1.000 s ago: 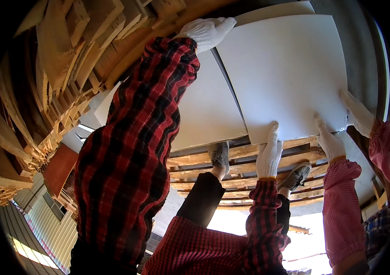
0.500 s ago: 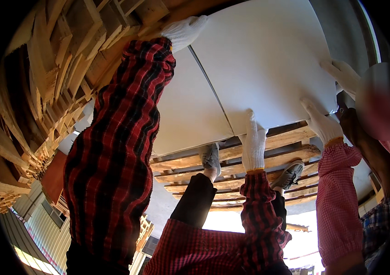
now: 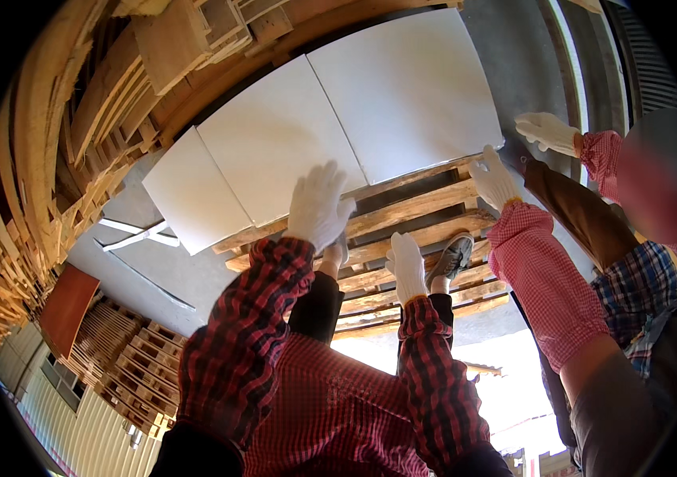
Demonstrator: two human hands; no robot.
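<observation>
Two large white boards point(image 3: 338, 119) lie side by side on a wooden pallet point(image 3: 418, 211). My left hand point(image 3: 318, 203), in a white glove and red plaid sleeve, rests with fingers spread on the near edge of the left board. My right hand point(image 3: 407, 266), also gloved, hovers flat over the bare pallet slats and holds nothing. My grey shoe point(image 3: 451, 258) stands on the slats beside it. A co-worker at the right, in pink checked sleeves, has one gloved hand point(image 3: 493, 179) at the right board's near corner and the other gloved hand point(image 3: 545, 131) beside its right edge.
Stacked wooden pallets point(image 3: 60, 159) fill the left side, with more pallet stacks point(image 3: 128, 366) at the lower left. A reddish-brown panel point(image 3: 68, 306) leans there. Grey concrete floor point(image 3: 147, 262) shows beside the pallet. A corrugated wall point(image 3: 76, 429) runs along the bottom left.
My left arm, earlier stretched to the boards' far edge, has drawn back to the near edge. My right hand has come off the board onto the slats. The co-worker's hands shifted along the right board.
</observation>
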